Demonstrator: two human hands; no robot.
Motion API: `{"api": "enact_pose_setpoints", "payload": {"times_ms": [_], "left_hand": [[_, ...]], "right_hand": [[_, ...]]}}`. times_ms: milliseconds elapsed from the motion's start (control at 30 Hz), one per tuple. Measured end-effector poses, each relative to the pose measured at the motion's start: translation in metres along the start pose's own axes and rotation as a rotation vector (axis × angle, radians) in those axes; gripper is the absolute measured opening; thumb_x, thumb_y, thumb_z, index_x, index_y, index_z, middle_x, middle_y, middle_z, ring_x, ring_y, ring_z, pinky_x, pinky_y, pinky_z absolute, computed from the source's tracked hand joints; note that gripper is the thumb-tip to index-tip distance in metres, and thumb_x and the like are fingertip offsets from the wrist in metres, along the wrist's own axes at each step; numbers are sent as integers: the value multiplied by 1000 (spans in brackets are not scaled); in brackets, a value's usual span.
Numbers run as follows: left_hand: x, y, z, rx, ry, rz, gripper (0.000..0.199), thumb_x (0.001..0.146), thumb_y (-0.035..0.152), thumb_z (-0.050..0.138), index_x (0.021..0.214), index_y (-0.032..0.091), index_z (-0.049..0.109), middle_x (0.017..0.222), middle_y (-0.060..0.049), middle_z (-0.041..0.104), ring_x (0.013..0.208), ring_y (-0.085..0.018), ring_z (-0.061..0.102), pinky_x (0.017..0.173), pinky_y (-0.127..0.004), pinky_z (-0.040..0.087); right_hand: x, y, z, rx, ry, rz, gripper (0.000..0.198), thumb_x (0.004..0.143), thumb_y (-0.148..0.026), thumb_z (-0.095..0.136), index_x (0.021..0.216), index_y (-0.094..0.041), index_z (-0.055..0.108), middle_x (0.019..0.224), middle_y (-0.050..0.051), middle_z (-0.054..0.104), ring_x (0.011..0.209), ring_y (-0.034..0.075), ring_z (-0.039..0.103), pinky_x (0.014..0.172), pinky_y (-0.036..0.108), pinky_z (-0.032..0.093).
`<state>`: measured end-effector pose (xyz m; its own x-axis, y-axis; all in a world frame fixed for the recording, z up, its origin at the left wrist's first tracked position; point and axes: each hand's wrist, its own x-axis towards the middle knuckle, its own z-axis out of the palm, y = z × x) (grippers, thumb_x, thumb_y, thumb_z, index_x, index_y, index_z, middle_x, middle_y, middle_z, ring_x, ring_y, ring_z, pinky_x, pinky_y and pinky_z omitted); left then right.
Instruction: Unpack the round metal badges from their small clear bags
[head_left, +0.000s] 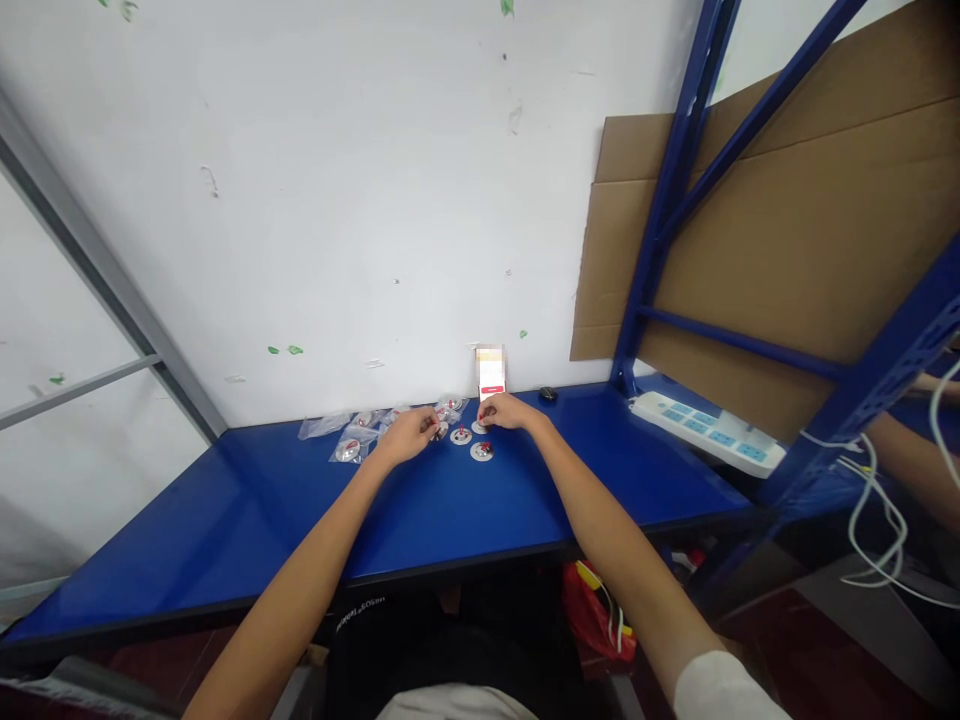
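Seen from the head camera, a person's two bare hands meet over a small group of round silver discs with red parts, set near the back of a blue desk (450, 510) against a marked white wall (390, 180). The left hand (411, 434) has its thumb and fingertips drawn together, pinching at one disc (442, 432); whether that piece is clear of the surface cannot be told. The right hand (506, 409), fingers curled down, touches another disc (477, 428), though how firmly it grips is too small to tell. Between the hands lies a loose disc (461, 436), and just nearer the wearer sits a front disc (482, 452). Beside the left hand, more pieces lie in clear plastic, among them a bagged disc (348, 451). Behind the right hand, a phone (491, 370) with a lit screen stands propped upright at the wall, with a small black object (548, 394) to its right. At the right end of the desk, a white power strip (709, 432) rests near a blue metal frame (660, 230) backed by brown cardboard (810, 220). White cables (892, 540) hang beyond it, near another person's arm (907, 465). A red bag (596, 610) shows below the desk.
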<state>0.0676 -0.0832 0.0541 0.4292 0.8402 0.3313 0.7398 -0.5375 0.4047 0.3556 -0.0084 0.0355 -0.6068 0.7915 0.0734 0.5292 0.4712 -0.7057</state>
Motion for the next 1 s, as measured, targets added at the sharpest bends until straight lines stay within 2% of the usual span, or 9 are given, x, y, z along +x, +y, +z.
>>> {"api": "enact_pose_setpoints", "payload": {"times_ms": [267, 500, 667, 867, 1000], "left_hand": [[-2, 2, -2, 22, -66, -13, 10, 87, 24, 62, 89, 23, 72, 83, -2, 76, 75, -22, 69, 69, -30, 47], [0, -7, 4, 39, -91, -21, 13, 84, 19, 63, 90, 23, 73, 86, -2, 76, 77, -21, 69, 69, -29, 47], [-1, -2, 3, 63, -120, 0, 13, 86, 22, 62, 92, 23, 74, 89, -3, 76, 80, -22, 70, 68, -29, 46], [-1, 9, 5, 114, -37, -18, 17, 95, 34, 61, 102, 23, 71, 85, -3, 74, 77, -22, 67, 68, -32, 45], [0, 12, 10, 134, 44, 27, 17, 97, 34, 60, 100, 22, 72, 89, -4, 72, 81, -23, 66, 72, -33, 46]], "right_hand": [[2, 3, 0, -59, 42, 20, 14, 85, -8, 66, 92, -16, 76, 87, 6, 81, 82, 18, 75, 73, 23, 53], [1, -1, 0, -133, 49, 31, 15, 86, -10, 69, 96, -16, 78, 90, 6, 82, 83, 19, 76, 73, 23, 53], [-1, -11, -1, -248, 45, 32, 16, 88, -9, 68, 98, -16, 78, 93, 7, 82, 83, 18, 75, 71, 22, 51], [0, -23, 0, -305, 39, 14, 12, 88, -11, 71, 96, -17, 78, 96, 6, 81, 85, 17, 74, 70, 21, 48], [0, -23, 0, -358, 21, 17, 14, 88, -12, 71, 97, -17, 80, 97, 6, 81, 84, 17, 73, 69, 21, 47]]}}
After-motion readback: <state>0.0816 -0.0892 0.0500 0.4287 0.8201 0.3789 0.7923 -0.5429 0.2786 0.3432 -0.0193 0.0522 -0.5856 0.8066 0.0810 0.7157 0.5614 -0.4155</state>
